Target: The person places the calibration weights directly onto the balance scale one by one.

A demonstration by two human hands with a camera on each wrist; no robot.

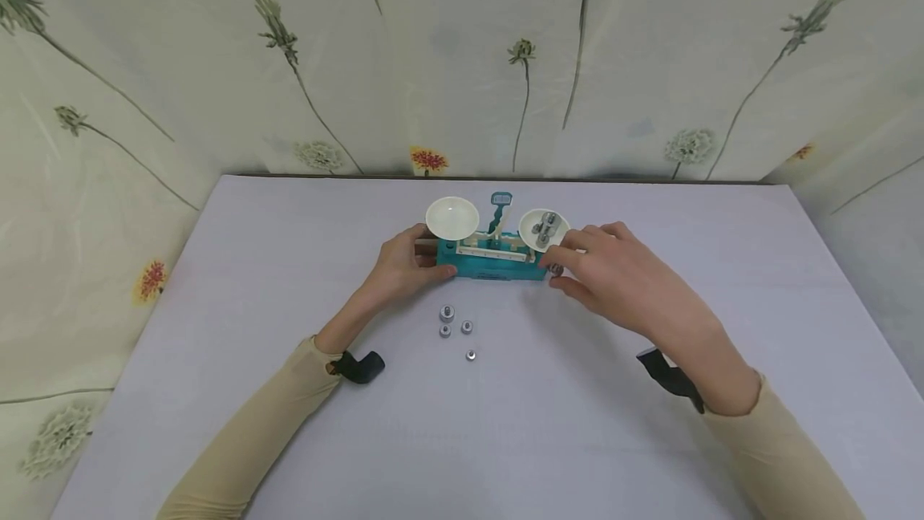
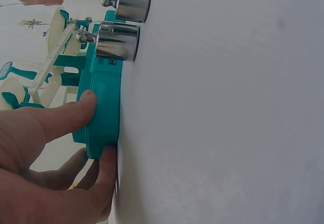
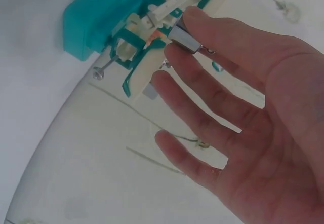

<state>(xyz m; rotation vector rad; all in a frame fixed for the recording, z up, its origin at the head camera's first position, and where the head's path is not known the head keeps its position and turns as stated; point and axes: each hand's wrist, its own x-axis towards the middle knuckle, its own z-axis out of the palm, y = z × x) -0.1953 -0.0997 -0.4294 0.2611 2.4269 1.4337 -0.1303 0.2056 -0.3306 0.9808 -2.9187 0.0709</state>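
Observation:
A teal balance scale (image 1: pixel 491 266) with two white pans stands near the table's back edge. My left hand (image 1: pixel 407 267) grips the left end of its base, thumb on the front, as the left wrist view shows at the teal base (image 2: pixel 105 92). The left pan (image 1: pixel 451 218) holds nothing; metal weights (image 1: pixel 546 229) lie in the right pan. Beside that pan, my right hand (image 1: pixel 613 275) pinches a silver weight (image 3: pixel 183 35) between thumb and index finger, the other fingers spread in the right wrist view.
Several small metal weights (image 1: pixel 447 313) stand on the white table in front of the scale. A patterned floral cloth (image 1: pixel 447 62) hangs behind the table's back edge. Each wrist wears a black strap.

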